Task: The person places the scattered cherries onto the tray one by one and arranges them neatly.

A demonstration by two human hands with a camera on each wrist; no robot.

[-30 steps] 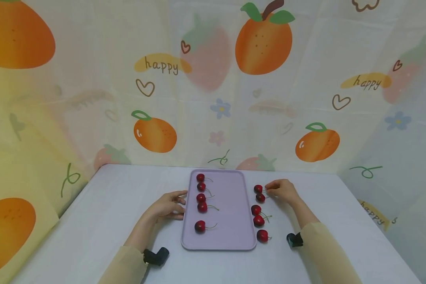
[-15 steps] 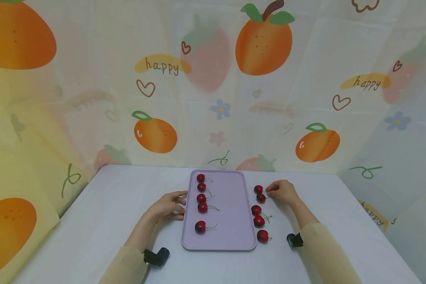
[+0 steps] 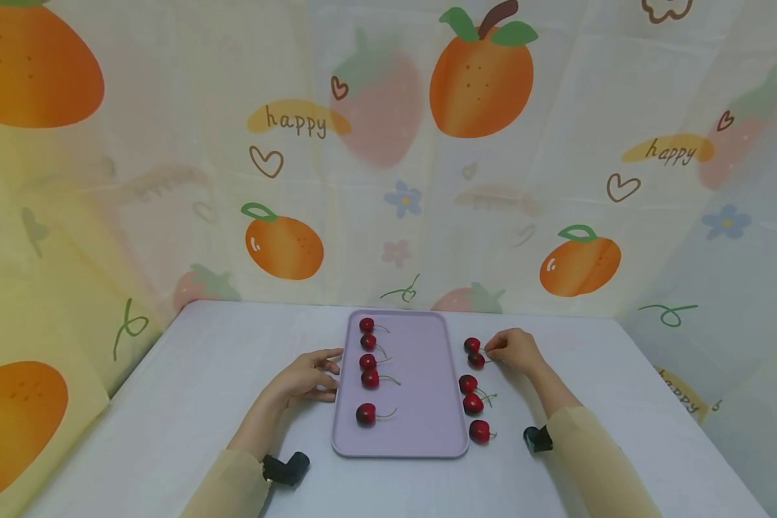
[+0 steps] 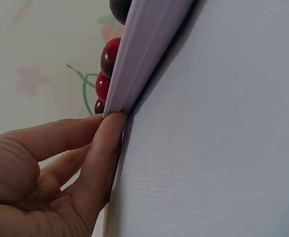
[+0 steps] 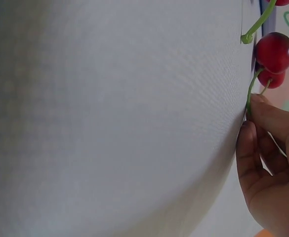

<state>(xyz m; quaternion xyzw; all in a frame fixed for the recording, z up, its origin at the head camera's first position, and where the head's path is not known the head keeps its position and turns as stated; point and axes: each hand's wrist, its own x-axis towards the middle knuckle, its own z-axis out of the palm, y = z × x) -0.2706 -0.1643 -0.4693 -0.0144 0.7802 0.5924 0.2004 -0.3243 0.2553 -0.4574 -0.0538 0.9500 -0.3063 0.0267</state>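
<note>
So the left hand is loosely spread, fingertips just touching the near side of the purple tray, with five tray cherries lined up right past its fingertips. The right hand has thumb and finger nearly closed, pinching the stem of the far cherry; can't tell if it's got the neighbouring cherry by the stem too. Both fruits sit on the desk just left of that hand, with three loose cherries nearer the person.
</note>
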